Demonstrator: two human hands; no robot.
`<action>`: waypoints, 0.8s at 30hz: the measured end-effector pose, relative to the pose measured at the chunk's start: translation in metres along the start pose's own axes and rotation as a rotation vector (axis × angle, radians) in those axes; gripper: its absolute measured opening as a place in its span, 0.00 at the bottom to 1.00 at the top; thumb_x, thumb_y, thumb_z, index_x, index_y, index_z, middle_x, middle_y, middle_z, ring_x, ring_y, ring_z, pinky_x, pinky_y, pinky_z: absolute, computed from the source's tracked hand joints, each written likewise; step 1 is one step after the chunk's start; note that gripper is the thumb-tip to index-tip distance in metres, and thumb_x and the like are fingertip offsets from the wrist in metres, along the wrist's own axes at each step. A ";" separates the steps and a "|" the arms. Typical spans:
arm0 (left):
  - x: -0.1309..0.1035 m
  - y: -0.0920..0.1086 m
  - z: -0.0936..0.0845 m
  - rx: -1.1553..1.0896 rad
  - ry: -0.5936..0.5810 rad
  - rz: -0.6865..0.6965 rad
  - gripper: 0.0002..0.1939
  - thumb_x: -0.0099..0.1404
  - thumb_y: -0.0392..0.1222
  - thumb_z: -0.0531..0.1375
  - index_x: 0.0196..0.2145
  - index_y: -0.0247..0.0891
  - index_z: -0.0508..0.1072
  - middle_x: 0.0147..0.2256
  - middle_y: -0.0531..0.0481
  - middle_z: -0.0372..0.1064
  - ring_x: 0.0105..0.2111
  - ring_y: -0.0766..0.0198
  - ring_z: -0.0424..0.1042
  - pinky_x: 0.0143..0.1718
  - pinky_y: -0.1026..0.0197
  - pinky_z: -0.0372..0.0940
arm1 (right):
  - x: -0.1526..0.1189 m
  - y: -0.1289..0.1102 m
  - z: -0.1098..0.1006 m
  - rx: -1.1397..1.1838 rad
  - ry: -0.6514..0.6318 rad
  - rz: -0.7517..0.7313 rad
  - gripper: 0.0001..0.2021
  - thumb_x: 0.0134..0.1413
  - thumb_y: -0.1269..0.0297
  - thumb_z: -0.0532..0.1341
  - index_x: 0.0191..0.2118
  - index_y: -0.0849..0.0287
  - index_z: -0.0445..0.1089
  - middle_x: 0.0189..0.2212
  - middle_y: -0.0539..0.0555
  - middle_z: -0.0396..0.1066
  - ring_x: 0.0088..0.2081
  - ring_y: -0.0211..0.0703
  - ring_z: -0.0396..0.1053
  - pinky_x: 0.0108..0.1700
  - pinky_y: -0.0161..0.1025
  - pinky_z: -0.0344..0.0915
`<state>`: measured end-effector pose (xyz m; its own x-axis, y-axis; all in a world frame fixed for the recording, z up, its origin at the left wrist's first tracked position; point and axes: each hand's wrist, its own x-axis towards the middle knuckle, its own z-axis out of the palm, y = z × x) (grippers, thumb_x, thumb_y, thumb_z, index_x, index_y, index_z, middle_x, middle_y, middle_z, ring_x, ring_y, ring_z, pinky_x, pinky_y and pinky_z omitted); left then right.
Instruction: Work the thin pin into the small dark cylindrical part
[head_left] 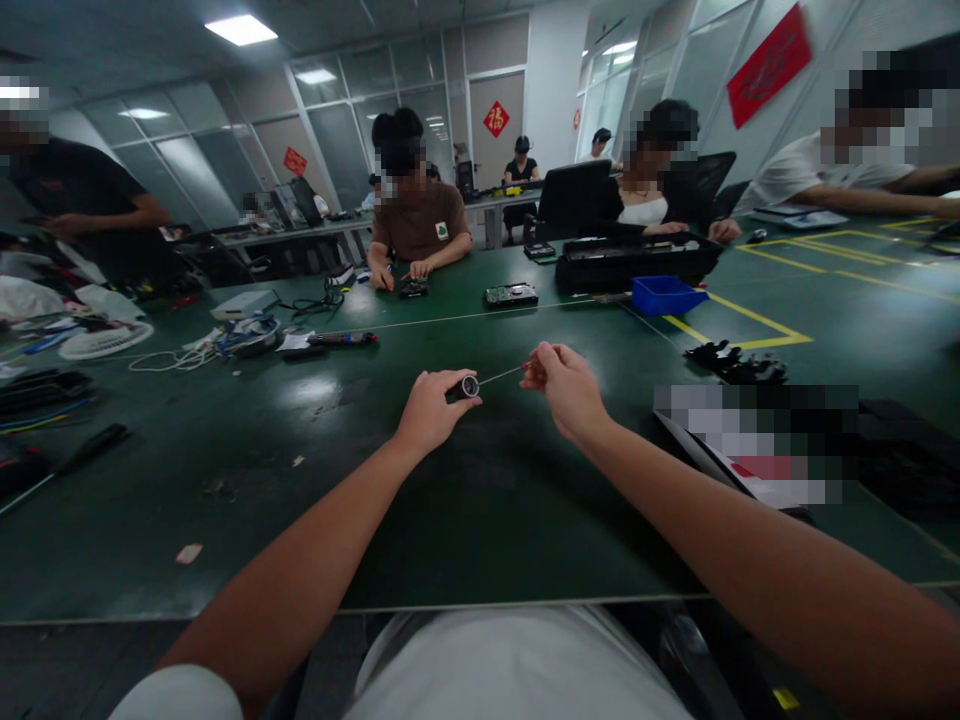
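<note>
My left hand (435, 408) is closed around a small dark cylinder (463, 389) whose round, silver-rimmed end faces me. To its right, my right hand (561, 385) pinches the reddish end of a thin metal rod (501, 376). The rod slants down from the right fingers toward the cylinder; whether its far tip touches the cylinder or passes behind it I cannot tell. Both hands are held above the green table (480, 540), a short gap apart.
A circuit-board device (511, 295) and a blue bin (666, 296) lie beyond my hands. Black parts (739, 362) and a white-edged item (720, 450) are at the right. Cables (244, 337) and a dark tool (341, 340) lie left. People sit across the table.
</note>
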<state>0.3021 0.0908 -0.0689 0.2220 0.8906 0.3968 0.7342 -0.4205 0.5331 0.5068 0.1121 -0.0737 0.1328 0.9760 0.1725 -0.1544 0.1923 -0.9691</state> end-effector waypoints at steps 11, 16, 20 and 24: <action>-0.001 0.002 0.000 -0.006 -0.008 -0.008 0.19 0.61 0.43 0.67 0.50 0.44 0.75 0.51 0.45 0.74 0.53 0.51 0.69 0.63 0.43 0.48 | -0.021 -0.015 0.005 -0.392 -0.098 -0.345 0.12 0.64 0.53 0.55 0.38 0.55 0.66 0.29 0.51 0.75 0.32 0.42 0.73 0.37 0.42 0.68; -0.001 0.001 0.001 -0.006 -0.007 -0.002 0.20 0.60 0.45 0.68 0.50 0.45 0.76 0.50 0.45 0.74 0.52 0.51 0.69 0.63 0.42 0.47 | -0.024 -0.016 0.006 -0.440 -0.106 -0.352 0.11 0.65 0.54 0.54 0.38 0.55 0.66 0.30 0.52 0.75 0.32 0.43 0.73 0.37 0.42 0.67; -0.002 -0.001 0.002 0.011 -0.014 -0.006 0.20 0.60 0.46 0.68 0.50 0.45 0.75 0.50 0.45 0.74 0.52 0.50 0.69 0.64 0.40 0.46 | -0.025 -0.016 0.005 -0.466 -0.104 -0.361 0.11 0.66 0.55 0.53 0.38 0.55 0.66 0.30 0.51 0.75 0.32 0.43 0.73 0.37 0.41 0.66; -0.002 -0.003 0.003 0.017 -0.033 -0.018 0.21 0.60 0.47 0.68 0.51 0.45 0.75 0.50 0.45 0.74 0.52 0.50 0.69 0.64 0.38 0.45 | -0.026 -0.023 0.002 -0.518 -0.032 -0.399 0.10 0.66 0.56 0.52 0.38 0.54 0.65 0.29 0.51 0.74 0.32 0.43 0.72 0.37 0.42 0.64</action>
<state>0.3013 0.0909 -0.0737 0.2293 0.9032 0.3627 0.7489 -0.4018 0.5270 0.5054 0.0825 -0.0553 0.0520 0.8441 0.5337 0.3931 0.4740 -0.7879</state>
